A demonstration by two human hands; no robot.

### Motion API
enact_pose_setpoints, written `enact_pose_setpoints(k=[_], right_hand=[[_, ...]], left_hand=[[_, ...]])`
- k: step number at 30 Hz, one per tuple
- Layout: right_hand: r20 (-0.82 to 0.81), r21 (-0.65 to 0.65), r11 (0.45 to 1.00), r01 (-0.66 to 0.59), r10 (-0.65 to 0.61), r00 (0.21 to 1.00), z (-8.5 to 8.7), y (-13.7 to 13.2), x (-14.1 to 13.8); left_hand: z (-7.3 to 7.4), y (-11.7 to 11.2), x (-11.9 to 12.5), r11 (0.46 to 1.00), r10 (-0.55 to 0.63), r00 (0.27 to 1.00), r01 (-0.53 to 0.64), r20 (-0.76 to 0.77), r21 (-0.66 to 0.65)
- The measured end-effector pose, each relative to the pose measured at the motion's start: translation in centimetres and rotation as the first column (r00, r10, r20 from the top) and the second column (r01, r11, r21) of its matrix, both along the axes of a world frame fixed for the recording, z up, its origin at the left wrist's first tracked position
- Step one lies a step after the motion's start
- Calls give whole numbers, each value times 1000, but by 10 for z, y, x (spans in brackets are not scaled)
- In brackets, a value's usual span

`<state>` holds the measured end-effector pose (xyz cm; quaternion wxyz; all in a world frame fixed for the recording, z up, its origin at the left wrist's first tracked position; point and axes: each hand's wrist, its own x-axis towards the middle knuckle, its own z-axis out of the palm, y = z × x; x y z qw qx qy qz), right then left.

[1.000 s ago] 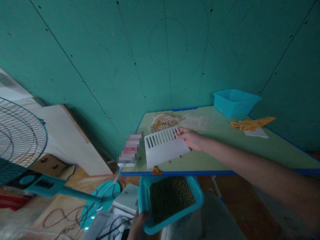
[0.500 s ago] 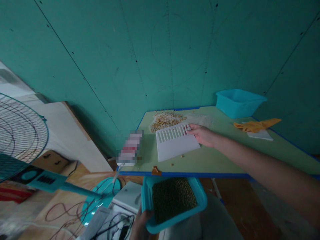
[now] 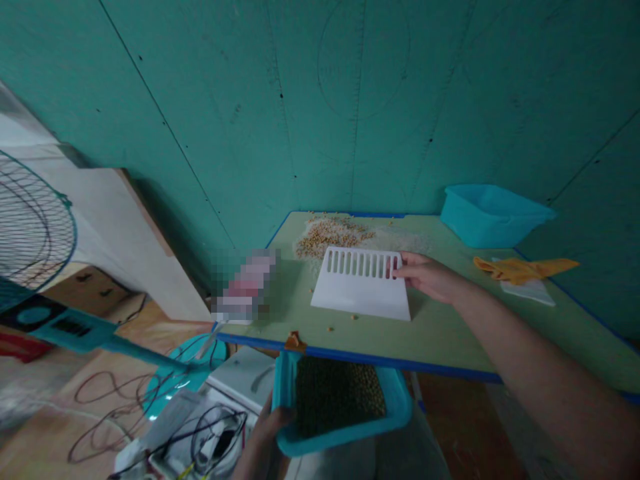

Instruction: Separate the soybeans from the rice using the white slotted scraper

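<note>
My right hand (image 3: 425,275) is closed on the right end of a white plastic scraper (image 3: 363,293) with a row of slots, held over the table (image 3: 450,333). Behind the scraper lies a heap of yellow beans mixed with whitish grains (image 3: 330,237). Below the table's front edge, my left hand (image 3: 275,420) grips the left rim of a turquoise tub (image 3: 345,443). Dark green grains (image 3: 325,400) fill most of that tub, with tan beans on its right side. A couple of loose beans (image 3: 355,317) lie in front of the scraper.
Another turquoise tub (image 3: 493,217) stands at the table's back right, near an orange glove (image 3: 525,269) on a white sheet. A blurred-out pinkish object (image 3: 247,287) sits at the left edge. A fan (image 3: 35,227), a grey box and tangled cables are on the left.
The scraper has turned, its right end swinging nearer to me, and my right hand has moved with it. My left hand still holds the tub. The camera view has shifted slightly.
</note>
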<state>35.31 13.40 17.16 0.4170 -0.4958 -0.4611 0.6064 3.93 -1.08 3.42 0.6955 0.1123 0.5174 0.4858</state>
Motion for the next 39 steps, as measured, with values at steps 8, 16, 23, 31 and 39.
enact_pose_setpoints(k=[8,16,23,31,39], right_hand=[[48,-13,988,-155,156,987,10,-6,16],[-38,63,995,76,-74,997,14,6,44],[62,10,1000,9,-9,998,8,7,49],[82,-57,984,-171,175,981,9,1,45],[82,-40,987,-154,157,984,2,3,33]], left_hand=[[21,-6,7,997,-10,988,-2,-156,-76],[25,-11,13,999,-26,981,34,-193,37],[31,-14,20,995,-64,984,75,-168,61],[27,-14,18,996,-45,991,55,-123,74],[28,-16,12,997,-44,985,55,-167,59]])
